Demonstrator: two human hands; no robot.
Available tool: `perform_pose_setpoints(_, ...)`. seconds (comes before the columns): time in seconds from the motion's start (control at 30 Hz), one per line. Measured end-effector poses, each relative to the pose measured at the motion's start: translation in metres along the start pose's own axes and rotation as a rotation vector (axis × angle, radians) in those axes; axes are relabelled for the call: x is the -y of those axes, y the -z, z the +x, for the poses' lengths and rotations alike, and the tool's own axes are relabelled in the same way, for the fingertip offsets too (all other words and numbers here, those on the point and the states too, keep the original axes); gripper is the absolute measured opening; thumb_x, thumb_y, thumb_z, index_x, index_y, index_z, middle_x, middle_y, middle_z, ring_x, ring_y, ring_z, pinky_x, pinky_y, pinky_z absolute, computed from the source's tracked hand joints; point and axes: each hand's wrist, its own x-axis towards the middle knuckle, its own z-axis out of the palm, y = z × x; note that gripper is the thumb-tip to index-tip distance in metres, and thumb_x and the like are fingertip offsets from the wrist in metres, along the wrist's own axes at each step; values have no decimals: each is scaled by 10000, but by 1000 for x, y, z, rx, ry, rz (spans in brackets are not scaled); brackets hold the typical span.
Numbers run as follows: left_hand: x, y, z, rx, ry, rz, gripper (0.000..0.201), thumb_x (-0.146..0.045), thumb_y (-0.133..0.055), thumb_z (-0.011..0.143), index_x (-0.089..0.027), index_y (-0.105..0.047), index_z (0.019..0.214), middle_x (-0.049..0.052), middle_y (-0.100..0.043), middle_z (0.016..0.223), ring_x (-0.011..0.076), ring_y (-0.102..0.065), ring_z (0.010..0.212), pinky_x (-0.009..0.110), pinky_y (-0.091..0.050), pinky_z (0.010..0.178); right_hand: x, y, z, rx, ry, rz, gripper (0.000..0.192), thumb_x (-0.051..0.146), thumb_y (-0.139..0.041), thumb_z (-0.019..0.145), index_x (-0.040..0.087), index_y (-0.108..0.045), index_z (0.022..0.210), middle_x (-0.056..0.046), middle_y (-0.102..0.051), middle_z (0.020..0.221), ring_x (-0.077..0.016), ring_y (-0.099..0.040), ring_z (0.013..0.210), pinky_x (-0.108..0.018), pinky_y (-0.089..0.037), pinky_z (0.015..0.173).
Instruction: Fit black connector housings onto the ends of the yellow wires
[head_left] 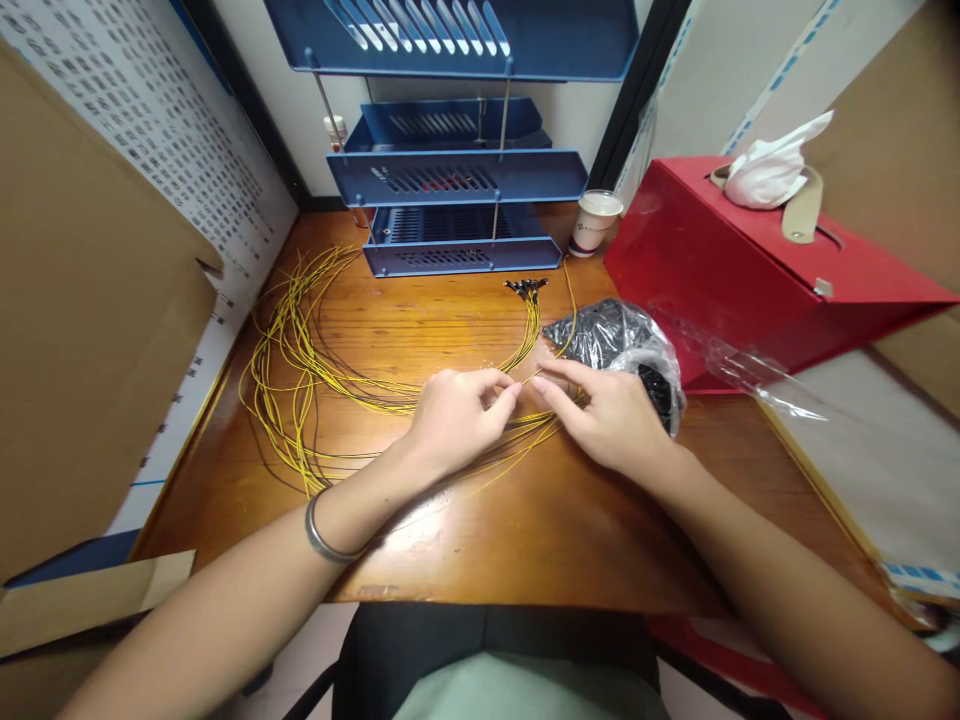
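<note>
While both hands meet mid-desk, I see them pinching 1 yellow wire between them.

Left hand (457, 415) and right hand (611, 420) each have fingers clamped on the yellow wire (525, 382); it lies over the wooden desk (525, 520). Wire bundle (300, 370) loops off to the left, plastic bag (622, 345) touches the right hand, red box (750, 270) behind it.

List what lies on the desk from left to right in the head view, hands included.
Looped yellow wires → left hand, pinching a wire → right hand, fingertips on the same wire → clear bag of black parts → red box with a tissue on top.
</note>
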Motion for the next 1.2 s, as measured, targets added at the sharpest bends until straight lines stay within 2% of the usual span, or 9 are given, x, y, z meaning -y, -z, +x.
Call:
perform_pose_setpoints(0.13, 0, 0, 0, 5, 7, 2, 230, -297, -607, 904, -190, -796, 828, 21, -749, 675, 118, -593, 522, 231, -395, 575, -3, 3, 1, -48, -46, 29, 423, 431, -545, 972, 162, -724, 1246, -79, -815, 996, -274, -783, 875, -370, -583, 789)
perform_pose_setpoints(0.2, 0, 1, -1, 12, 1, -6, 234, -295, -598, 910, -190, -797, 847, 22, -753, 686, 119, -598, 528, 231, -399, 576, 0, 3, -1, 5, 31, 115, 425, 396, -550, 976, 166, -688, 1305, -59, -811, 1043, -240, -781, 902, -332, -581, 817)
perform_pose_setpoints(0.3, 1, 1, 0, 11, -5, -14, 233, -292, -593, 910, -192, -801, 878, 21, -750, 679, 120, -598, 528, 228, -402, 573, 3, 1, -3, 71, 117, 154, 367, 397, -554, 978, 188, -740, 1216, -53, -783, 1160, -227, -769, 981, -313, -566, 879)
perform_pose_setpoints(0.53, 1, -1, 0, 8, -38, -35, 244, -315, -608, 905, -193, -798, 813, 19, -724, 614, 122, -598, 510, 221, -398, 545, -3, 3, 0, -67, -6, 69, 400, 418, -543, 980, 154, -742, 1204, -82, -818, 953, -252, -783, 841, -342, -578, 766)
perform_pose_setpoints(0.6, 2, -1, 0, 20, -39, -43, 245, -302, -595, 910, -195, -799, 829, 20, -721, 609, 125, -606, 516, 219, -407, 548, 0, 3, -2, -24, 56, 139, 402, 380, -553, 979, 150, -702, 1273, -66, -816, 992, -220, -781, 858, -306, -578, 797)
perform_pose_setpoints(0.7, 3, -1, -1, 31, -28, -53, 228, -289, -596, 902, -198, -802, 866, 19, -727, 623, 126, -614, 526, 217, -415, 551, 4, 1, -4, 58, 132, 183, 344, 369, -555, 981, 167, -746, 1183, -58, -800, 1097, -205, -775, 924, -278, -572, 838)
perform_pose_setpoints(0.87, 5, -4, -1, 11, -34, -36, 222, -313, -620, 897, -202, -802, 834, 19, -741, 653, 114, -596, 514, 213, -406, 541, 1, 0, -2, -39, 6, 49, 360, 401, -547, 973, 168, -765, 1137, -91, -804, 1064, -261, -779, 908, -353, -585, 821)
perform_pose_setpoints(1.07, 5, -4, -2, 3, -34, -37, 218, -298, -614, 899, -200, -807, 880, 26, -754, 677, 124, -619, 538, 213, -423, 553, 4, 0, -5, 77, 160, 208, 320, 356, -569, 973, 186, -734, 1188, -49, -794, 1125, -211, -771, 966, -300, -577, 889)
perform_pose_setpoints(1.2, 4, -3, -2, 7, -33, -31, 218, -302, -616, 901, -204, -808, 866, 25, -761, 691, 121, -615, 533, 212, -417, 546, 4, 0, -5, -6, 82, 114, 314, 375, -573, 964, 183, -762, 1126, -72, -800, 1093, -244, -775, 944, -337, -587, 867)
